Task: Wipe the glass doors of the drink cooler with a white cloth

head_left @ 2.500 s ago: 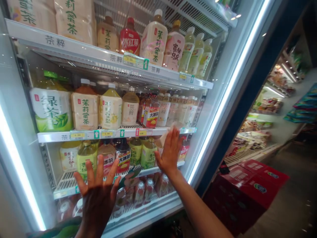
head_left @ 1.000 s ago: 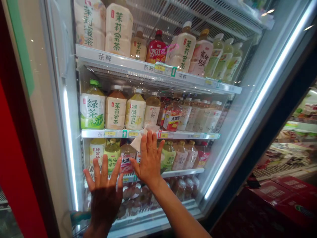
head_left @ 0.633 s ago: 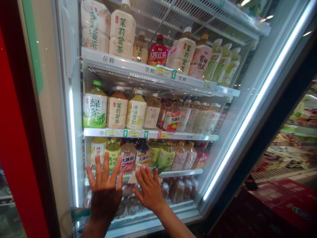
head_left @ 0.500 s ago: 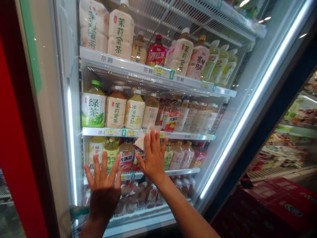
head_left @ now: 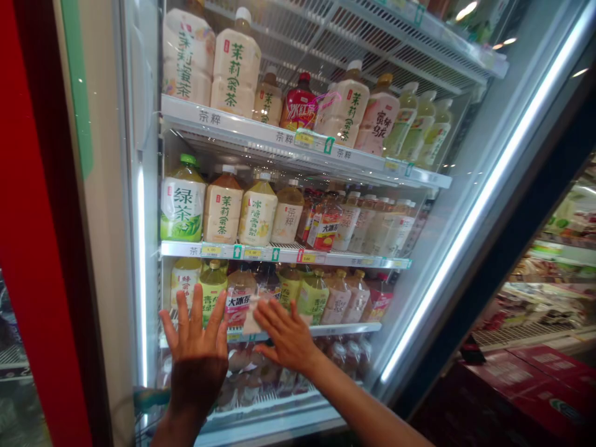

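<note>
While apparently wiping the glass cooler door [head_left: 298, 162], had white tissue [head_left: 251, 320] under flattened right hand [head_left: 285, 335] plus fingers-spread left hand [head_left: 198, 347] alongside, and probably needed even pressure next.

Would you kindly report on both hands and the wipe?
Left hand spread at glass door. Right hand flat over white wipe. Bottles behind glass, not in the way.

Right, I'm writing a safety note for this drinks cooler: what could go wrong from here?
The white wipe seems pressed under the flat right hand rather than gripped, so it might slip out. The bare left hand appears spread against the glass and may leave prints. The red boxes beside the cooler could catch a foot.
</note>
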Motion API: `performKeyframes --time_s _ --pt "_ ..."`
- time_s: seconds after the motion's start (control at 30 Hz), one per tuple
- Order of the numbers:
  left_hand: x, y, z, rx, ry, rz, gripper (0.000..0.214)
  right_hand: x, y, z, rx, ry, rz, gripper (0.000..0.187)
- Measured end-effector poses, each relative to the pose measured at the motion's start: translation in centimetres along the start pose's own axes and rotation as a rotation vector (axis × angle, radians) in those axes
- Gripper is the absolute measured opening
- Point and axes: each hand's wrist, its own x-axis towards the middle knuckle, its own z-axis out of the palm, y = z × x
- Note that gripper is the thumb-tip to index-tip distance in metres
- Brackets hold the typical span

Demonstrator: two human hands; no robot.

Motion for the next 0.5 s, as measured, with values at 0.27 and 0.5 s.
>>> performKeyframes --time_s 0.27,0.5 --pt "-0.2 -0.2 0.6 0.008 -0.029 -0.001 0.082 3.8 4.7 -1.3 -0.058 0.021 0.178 0.087" --pt "-0.1 -0.2 0.1 -0.003 -0.027 0.002 0.081 -6.8 -1.5 1.3 0.162 -0.165 -0.550 0.061"
